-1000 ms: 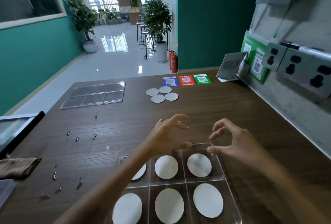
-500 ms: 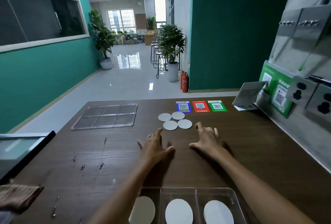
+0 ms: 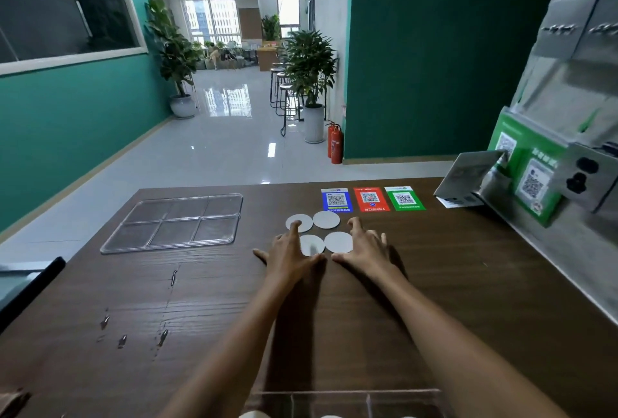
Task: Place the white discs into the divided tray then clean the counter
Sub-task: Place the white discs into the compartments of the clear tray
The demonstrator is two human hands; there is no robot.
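- Head view: both hands, open and empty, have moved from the filled near tray (image 3: 344, 399) onto the four loose white discs (image 3: 338, 242).
- Left hand (image 3: 290, 255) touches two; right hand (image 3: 366, 248) lies just beside them.
- Next batch likely goes to the empty divided tray (image 3: 174, 223), left of the discs.

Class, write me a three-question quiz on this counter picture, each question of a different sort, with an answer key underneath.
1. How many white discs lie loose on the counter near the hands?
2. True or false: the far divided tray already holds discs.
3. Which hand has a fingertip on a disc? A) left hand B) right hand C) neither

Key
1. Four.
2. False; its six compartments look empty.
3. A; the left hand covers part of the two left discs, while the right hand lies beside the near right one.
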